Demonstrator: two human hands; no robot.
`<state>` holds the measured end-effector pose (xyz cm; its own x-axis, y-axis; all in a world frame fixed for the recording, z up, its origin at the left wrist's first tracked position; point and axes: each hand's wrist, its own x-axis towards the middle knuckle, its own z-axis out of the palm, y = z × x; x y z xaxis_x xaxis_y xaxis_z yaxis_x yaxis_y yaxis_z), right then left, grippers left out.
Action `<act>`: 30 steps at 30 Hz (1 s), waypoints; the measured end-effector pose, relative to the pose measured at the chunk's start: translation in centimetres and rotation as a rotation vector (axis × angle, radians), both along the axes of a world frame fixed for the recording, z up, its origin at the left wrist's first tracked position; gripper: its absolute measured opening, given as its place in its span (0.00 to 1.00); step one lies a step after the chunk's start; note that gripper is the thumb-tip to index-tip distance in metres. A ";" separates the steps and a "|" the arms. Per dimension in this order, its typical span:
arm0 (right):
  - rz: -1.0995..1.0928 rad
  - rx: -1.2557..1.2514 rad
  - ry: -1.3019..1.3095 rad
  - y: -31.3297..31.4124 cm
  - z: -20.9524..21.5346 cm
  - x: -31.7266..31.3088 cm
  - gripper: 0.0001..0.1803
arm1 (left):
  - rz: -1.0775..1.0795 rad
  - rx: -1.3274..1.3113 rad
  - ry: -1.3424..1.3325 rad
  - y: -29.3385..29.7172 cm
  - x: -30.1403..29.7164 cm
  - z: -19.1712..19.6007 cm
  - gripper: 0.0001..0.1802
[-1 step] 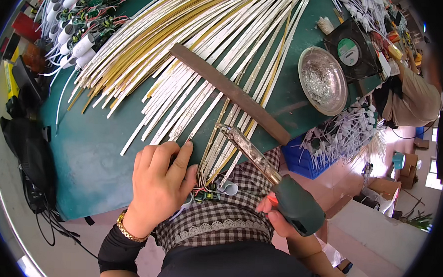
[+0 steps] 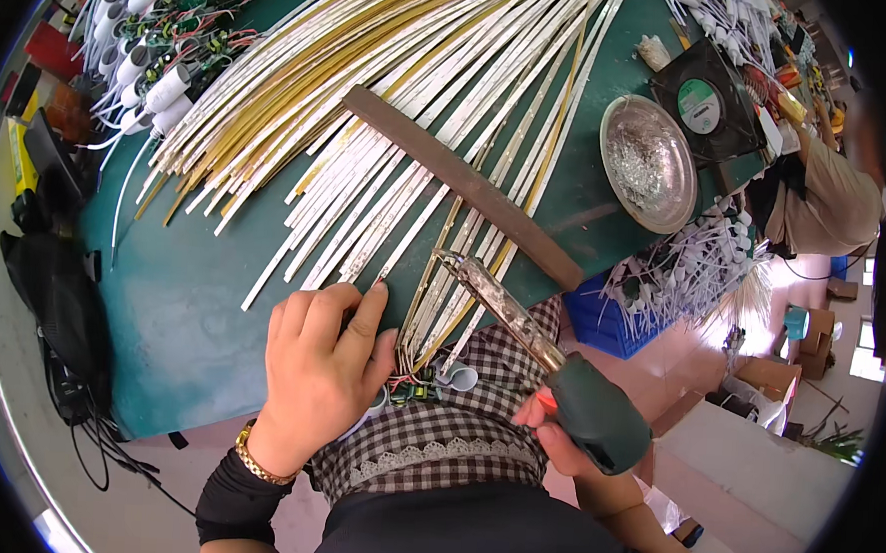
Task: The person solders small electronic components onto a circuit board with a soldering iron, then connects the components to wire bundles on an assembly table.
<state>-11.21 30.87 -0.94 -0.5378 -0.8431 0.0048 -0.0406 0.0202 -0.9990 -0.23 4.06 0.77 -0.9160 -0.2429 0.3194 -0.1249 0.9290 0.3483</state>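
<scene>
My right hand (image 2: 560, 445) grips the dark green handle of a soldering iron (image 2: 509, 310), its worn metal barrel slanting up to the left. The iron's tip is over the narrow strips (image 2: 431, 306) near the table's front edge; I cannot tell whether it touches them. My left hand (image 2: 321, 355) rests at that edge with bent fingers, one fingertip against the end of a white strip (image 2: 396, 259). What lies under its curled fingers is hidden. Beside the left thumb are small green circuit boards (image 2: 415, 390) with thin wires and a pale tube (image 2: 461, 379), above my checked apron.
A brown bar (image 2: 458, 182) lies across many white and yellow strips. To the right are a metal dish (image 2: 635, 201) of shiny bits, a black fan (image 2: 723, 126) and a blue crate (image 2: 600, 330) of white wired parts. More wired tubes (image 2: 167, 90) sit far left. Another person works far right.
</scene>
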 end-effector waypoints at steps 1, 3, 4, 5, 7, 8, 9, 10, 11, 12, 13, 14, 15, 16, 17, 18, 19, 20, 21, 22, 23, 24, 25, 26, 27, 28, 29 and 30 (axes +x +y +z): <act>0.007 0.050 0.020 -0.4 0.9 -0.1 0.16 | 0.015 -0.001 0.000 0.2 -0.1 0.0 0.24; 0.019 0.101 0.043 -0.7 1.2 -0.2 0.15 | 0.030 0.000 -0.003 0.3 0.0 -0.3 0.26; 0.007 0.117 0.040 -0.6 0.9 -0.1 0.15 | 0.036 0.001 -0.002 0.4 0.0 -0.3 0.26; -0.005 0.132 0.036 -0.5 0.7 0.0 0.14 | 0.052 0.014 -0.007 0.5 0.1 -0.2 0.27; -0.016 0.098 0.032 -0.8 0.5 0.1 0.15 | 0.067 0.037 -0.021 0.8 0.3 -0.4 0.30; -0.031 0.062 0.025 -0.9 0.4 0.2 0.15 | 0.071 0.039 -0.019 0.9 0.3 -0.4 0.30; -0.026 0.062 0.026 -0.8 0.3 0.3 0.15 | 0.084 0.076 -0.018 1.0 0.2 -0.3 0.30; -0.015 0.126 0.050 -0.6 0.1 0.5 0.15 | 0.096 0.113 -0.016 1.0 0.3 -0.3 0.30; -0.004 0.190 0.075 -0.5 0.0 0.5 0.14 | 0.080 0.070 -0.014 0.8 0.2 -0.4 0.30; 0.003 0.190 0.071 -0.9 0.4 0.5 0.14 | 0.087 0.069 -0.018 0.8 0.1 -0.2 0.30; -0.032 0.203 -0.005 -1.5 1.5 0.3 0.14 | 0.094 0.011 -0.053 0.9 -0.1 0.2 0.29; -0.068 0.216 -0.082 -1.9 1.9 0.2 0.14 | 0.100 -0.048 -0.089 1.0 -0.2 0.5 0.29; -0.066 0.217 -0.082 -1.9 1.8 0.2 0.14 | 0.110 -0.050 -0.076 1.0 -0.2 0.6 0.27; -0.073 0.183 0.021 -1.9 1.3 0.0 0.11 | 0.112 -0.049 -0.077 0.9 -0.1 0.5 0.27; -0.080 0.149 0.124 -1.9 1.1 0.0 0.12 | 0.111 -0.017 -0.046 0.7 0.0 0.2 0.26; -0.079 0.150 0.124 -2.1 1.2 -0.1 0.12 | 0.111 0.016 -0.015 0.5 0.1 -0.1 0.25; -0.070 0.153 0.140 -2.3 1.2 -0.1 0.12 | 0.112 0.016 -0.015 0.3 0.2 -0.2 0.25; -0.061 0.156 0.156 -2.4 1.2 -0.1 0.13 | 0.082 0.023 -0.005 0.1 0.4 -0.2 0.24; -0.060 0.160 0.156 -2.3 1.2 0.0 0.13 | 0.052 0.032 0.006 -0.1 0.5 -0.3 0.23; -0.087 0.179 0.077 -2.2 1.1 0.2 0.14 | 0.053 0.035 0.005 -0.2 0.6 -0.3 0.23; -0.115 0.198 -0.001 -2.0 1.0 0.4 0.14 | 0.033 0.026 -0.003 -0.5 0.6 -0.1 0.24; -0.114 0.203 -0.001 -1.8 1.1 0.6 0.14 | 0.011 0.019 -0.009 -0.6 0.5 0.0 0.24; -0.163 0.198 -0.252 -1.6 1.2 0.8 0.15 | 0.012 0.024 -0.010 -0.8 0.3 0.2 0.24; -0.211 0.191 -0.504 -1.4 1.2 0.9 0.16 | -0.010 -0.025 -0.032 -1.0 0.1 0.5 0.25; -0.207 0.193 -0.501 -1.3 1.4 1.2 0.16 | -0.029 -0.078 -0.051 -1.0 0.2 0.7 0.25; -0.208 0.251 -0.401 -1.3 1.5 1.5 0.15 | -0.025 -0.077 -0.049 -0.8 0.3 0.7 0.25; -0.209 0.307 -0.301 -1.3 1.8 1.7 0.15 | -0.020 -0.096 -0.047 -0.6 0.3 0.6 0.26; -0.208 0.311 -0.301 -1.6 2.0 1.8 0.15 | -0.015 -0.114 -0.050 -0.5 0.2 0.5 0.26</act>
